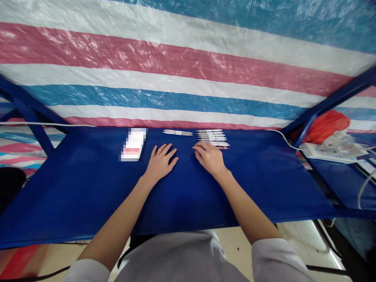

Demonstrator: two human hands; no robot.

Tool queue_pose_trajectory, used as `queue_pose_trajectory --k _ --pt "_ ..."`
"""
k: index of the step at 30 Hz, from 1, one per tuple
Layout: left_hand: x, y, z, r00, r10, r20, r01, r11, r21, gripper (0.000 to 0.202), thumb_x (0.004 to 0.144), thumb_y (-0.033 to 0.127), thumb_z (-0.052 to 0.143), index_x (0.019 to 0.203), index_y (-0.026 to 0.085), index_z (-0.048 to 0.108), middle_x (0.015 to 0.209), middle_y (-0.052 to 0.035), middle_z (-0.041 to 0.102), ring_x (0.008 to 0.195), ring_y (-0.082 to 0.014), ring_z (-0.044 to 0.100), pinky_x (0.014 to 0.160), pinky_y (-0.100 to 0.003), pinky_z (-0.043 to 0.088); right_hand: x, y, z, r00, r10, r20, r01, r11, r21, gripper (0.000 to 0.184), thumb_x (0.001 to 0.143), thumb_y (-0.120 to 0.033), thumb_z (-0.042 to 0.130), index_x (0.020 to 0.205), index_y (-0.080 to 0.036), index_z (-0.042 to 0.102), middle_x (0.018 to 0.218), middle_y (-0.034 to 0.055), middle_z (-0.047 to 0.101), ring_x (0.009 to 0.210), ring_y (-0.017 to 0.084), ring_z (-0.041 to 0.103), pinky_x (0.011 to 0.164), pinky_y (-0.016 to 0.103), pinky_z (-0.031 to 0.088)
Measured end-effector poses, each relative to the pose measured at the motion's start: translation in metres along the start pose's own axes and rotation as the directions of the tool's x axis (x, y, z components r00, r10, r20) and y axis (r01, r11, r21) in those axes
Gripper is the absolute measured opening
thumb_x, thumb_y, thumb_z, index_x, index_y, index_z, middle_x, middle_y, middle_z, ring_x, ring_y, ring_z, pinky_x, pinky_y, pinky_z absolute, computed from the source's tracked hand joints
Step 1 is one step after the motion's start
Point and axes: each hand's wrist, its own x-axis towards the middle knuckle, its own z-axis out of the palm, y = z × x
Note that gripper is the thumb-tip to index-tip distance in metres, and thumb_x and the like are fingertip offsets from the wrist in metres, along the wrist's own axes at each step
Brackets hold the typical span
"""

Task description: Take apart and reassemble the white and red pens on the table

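Note:
My left hand [161, 161] lies palm down on the blue table top [182, 196], its fingers spread and nothing in them. Just beyond it and to its right, a small group of white and grey pens [178, 133] lies sideways near the back edge. My right hand [210, 157] rests palm down at the near side of a larger row of pens [211, 135], covering part of the closest ones. Its fingers are loosely bent, with the thumb a little apart; I see no pen gripped. One pen at the near end shows a reddish part [225, 148].
A flat, pixelated white object with a dark edge [133, 145] lies left of my left hand. Striped plastic sheeting [188, 66] hangs behind the table, between blue frame bars [331, 98]. At right are a red bag [329, 125], a white power strip [329, 152] and cables.

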Motion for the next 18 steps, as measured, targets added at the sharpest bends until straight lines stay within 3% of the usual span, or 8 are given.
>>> queue_pose_trajectory --k 3,5,13,18 --pt "-0.004 -0.005 0.000 1.000 -0.003 -0.015 0.003 1.000 0.021 0.043 0.094 0.039 0.044 0.129 0.019 0.058 0.140 -0.0112 0.051 0.132 -0.0310 0.042 0.112 -0.053 0.024 0.005 -0.021 0.014 0.999 -0.032 -0.027 0.034 0.998 0.061 0.031 0.095 -0.028 0.044 0.118 -0.023 0.064 0.127 0.0044 0.064 0.123 0.023 0.053 0.105 0.039 0.039" --pt "-0.008 -0.007 0.000 1.000 -0.020 -0.024 0.021 0.999 0.039 0.044 0.094 0.040 0.044 0.131 0.019 0.056 0.141 -0.0118 0.050 0.132 -0.0318 0.042 0.112 -0.054 0.025 0.007 -0.032 0.024 0.999 -0.051 -0.015 0.052 0.995 0.081 0.033 0.095 -0.030 0.044 0.122 -0.023 0.061 0.133 0.0051 0.059 0.130 0.025 0.047 0.111 0.044 0.034" --pt "-0.009 -0.010 -0.001 0.998 -0.031 -0.049 0.034 0.998 0.060 0.042 0.094 0.037 0.044 0.129 0.019 0.058 0.139 -0.0112 0.052 0.131 -0.0311 0.044 0.110 -0.052 0.029 0.009 -0.040 0.041 0.997 -0.039 0.066 0.027 0.985 0.170 0.040 0.096 -0.030 0.040 0.129 -0.017 0.057 0.141 0.0096 0.051 0.137 0.026 0.040 0.114 0.046 0.033" --pt "0.016 -0.019 -0.010 0.994 -0.040 -0.105 0.042 0.999 0.012 0.040 0.094 0.033 0.045 0.129 0.017 0.057 0.139 -0.0109 0.052 0.132 -0.0292 0.043 0.110 -0.049 0.032 0.011 -0.038 0.043 0.996 -0.019 0.087 0.000 0.977 0.213 0.040 0.095 -0.031 0.040 0.128 -0.016 0.058 0.140 0.0098 0.052 0.136 0.026 0.041 0.114 0.044 0.034"
